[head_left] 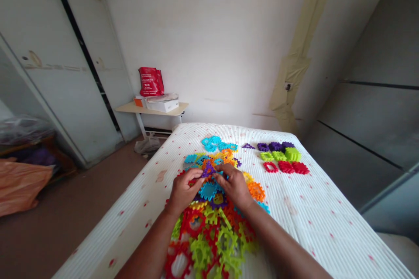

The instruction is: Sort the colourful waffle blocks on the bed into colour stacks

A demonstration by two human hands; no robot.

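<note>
A purple triangular toy building piece [208,169] with toothed edges is held up between both hands. My left hand [185,186] pinches its left corner, while the fingers of my right hand [234,183] close on its right side. Below and around the hands spreads a loose pile of interlocking plastic pieces [196,222] in red, green, blue, orange, yellow and purple. A round blue piece [208,191] lies just under the hands. Beyond the pile, another purple triangle [248,146] rests flat on the white spotted cover.
Sorted stacks stand at the right: purple pieces [275,146], green pieces [292,154] and red pieces [286,167]. The bed-like surface [294,209] has a white ribbed cover. A small side table [152,109] bears a red bag [151,81] and a white box [163,104].
</note>
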